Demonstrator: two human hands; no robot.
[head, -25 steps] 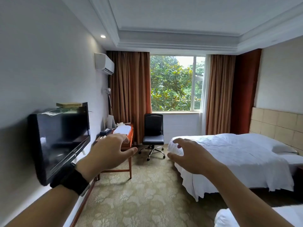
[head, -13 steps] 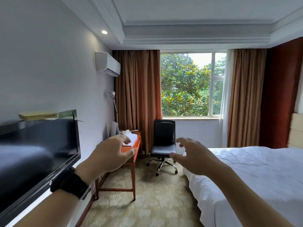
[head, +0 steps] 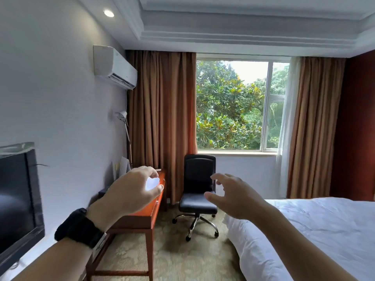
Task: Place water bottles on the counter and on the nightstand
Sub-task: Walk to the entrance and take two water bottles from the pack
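No water bottle shows in the head view. My left hand [head: 132, 191], with a black band on its wrist, is held out over the orange wooden desk [head: 142, 216] by the left wall, fingers curved and apart, holding nothing. A white item on the desk shows between its thumb and fingers. My right hand [head: 233, 197] is stretched forward in front of the black office chair [head: 197, 191], fingers spread and empty. No nightstand is in view.
A black wall TV [head: 18, 199] hangs at the left. A white bed [head: 316, 236] fills the lower right. Patterned carpet runs between desk and bed. A floor lamp [head: 123, 126], brown curtains and a window stand at the far wall.
I have walked forward toward the window. The desk and chair are nearer, the TV has slid to the left edge, and the bed headboard has left view. Both hands stay raised and empty.
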